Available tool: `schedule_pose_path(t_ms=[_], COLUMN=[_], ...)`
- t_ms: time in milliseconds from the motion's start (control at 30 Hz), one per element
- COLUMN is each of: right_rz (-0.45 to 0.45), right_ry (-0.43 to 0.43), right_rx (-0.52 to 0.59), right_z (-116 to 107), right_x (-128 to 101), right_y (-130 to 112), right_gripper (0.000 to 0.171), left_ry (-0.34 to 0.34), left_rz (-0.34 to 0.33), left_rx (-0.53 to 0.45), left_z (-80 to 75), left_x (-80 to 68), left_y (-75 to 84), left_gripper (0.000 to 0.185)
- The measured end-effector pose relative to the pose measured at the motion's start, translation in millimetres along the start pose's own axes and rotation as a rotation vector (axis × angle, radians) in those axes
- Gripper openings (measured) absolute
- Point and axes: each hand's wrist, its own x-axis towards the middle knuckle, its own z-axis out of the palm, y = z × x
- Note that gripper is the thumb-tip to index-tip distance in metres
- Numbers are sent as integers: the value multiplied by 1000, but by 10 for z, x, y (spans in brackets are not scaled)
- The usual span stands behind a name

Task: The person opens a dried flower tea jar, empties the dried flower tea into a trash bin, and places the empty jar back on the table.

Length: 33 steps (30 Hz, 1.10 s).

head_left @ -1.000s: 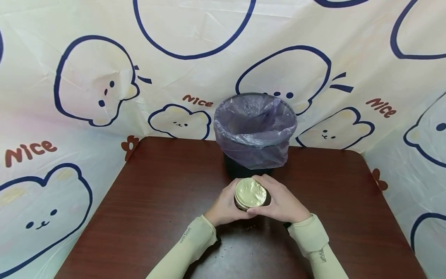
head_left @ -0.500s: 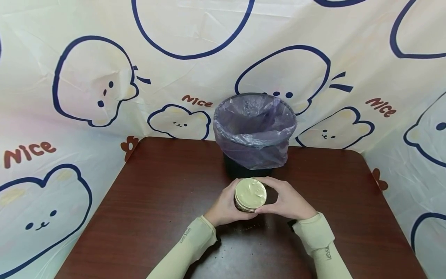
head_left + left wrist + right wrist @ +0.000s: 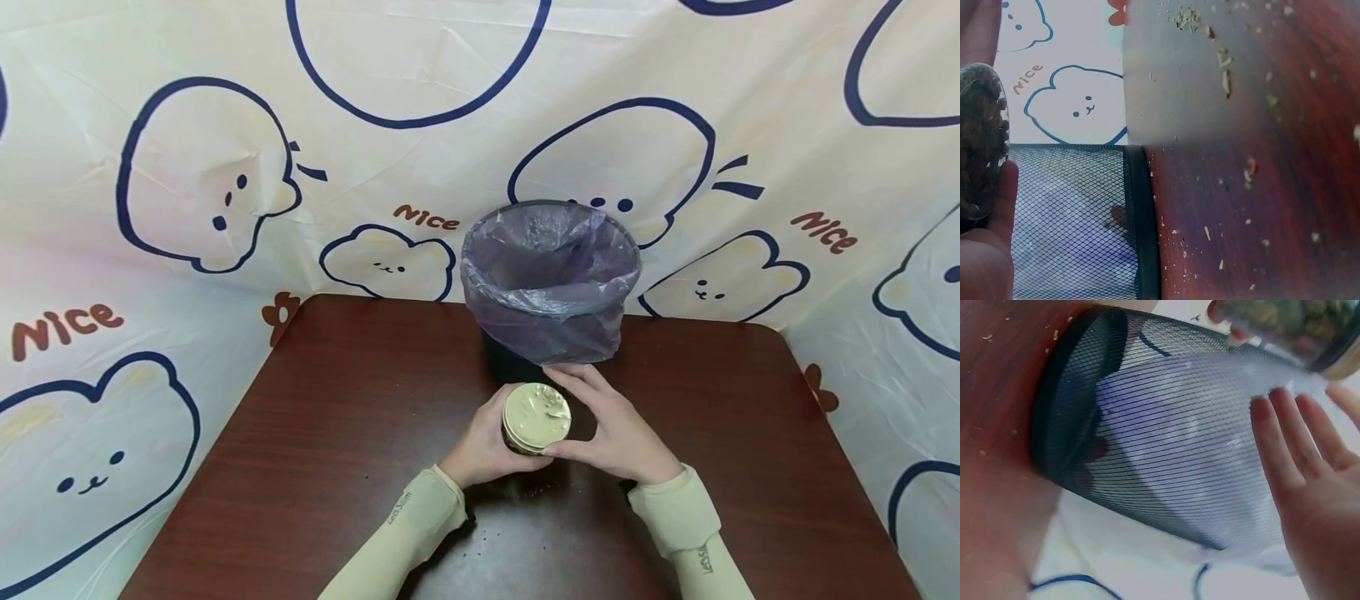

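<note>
A clear jar [image 3: 984, 137] with a shiny gold lid [image 3: 536, 417] is held above the table, tilted slightly, by my left hand [image 3: 482, 442]. Dark, lumpy dried contents show through its wall, also in the right wrist view, where the jar [image 3: 1297, 322] is at the top right. Right of the lid is my right hand [image 3: 626, 437], its fingers extended and spread away from the jar. Its thumb tip is at the lid's near edge; whether it touches, I cannot tell. In the right wrist view, the right hand's fingers [image 3: 1291, 437] are straight with nothing between them.
Just beyond the hands stands a black mesh trash bin [image 3: 1079, 419] lined with a purple plastic bag [image 3: 555, 308]. Small dried crumbs [image 3: 1225, 69] are scattered on the dark wooden table [image 3: 360, 400]. A printed cloth [image 3: 360, 150] hangs behind and at the sides.
The right hand has let its fingers off the far side of the lid and spread them, moving slightly right. The left hand still grips the jar in nearly the same place.
</note>
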Motion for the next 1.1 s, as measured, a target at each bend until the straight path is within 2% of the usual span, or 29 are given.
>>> schedule_pose_path(t_ms=[233, 333, 633, 867, 1100], right_rz=[-99, -113, -136, -96, -58], right_ry=[90, 95, 32, 11, 23], right_rx=[-196, -227, -166, -140, -122], right_z=[118, 147, 90, -5, -112], right_x=[32, 49, 39, 3, -45], right_y=[-252, -271, -218, -174, -110], right_gripper=[89, 90, 90, 94, 98], left_ry=[-20, -28, -28, -5, 4], left_rz=[6, 7, 1, 50, 0], left_rx=[-12, -27, -25, -9, -55], left_z=[30, 32, 40, 49, 45], left_x=[-25, -36, -35, -13, -7], left_y=[-15, -17, -26, -23, 7], left_gripper=[88, 90, 88, 87, 90])
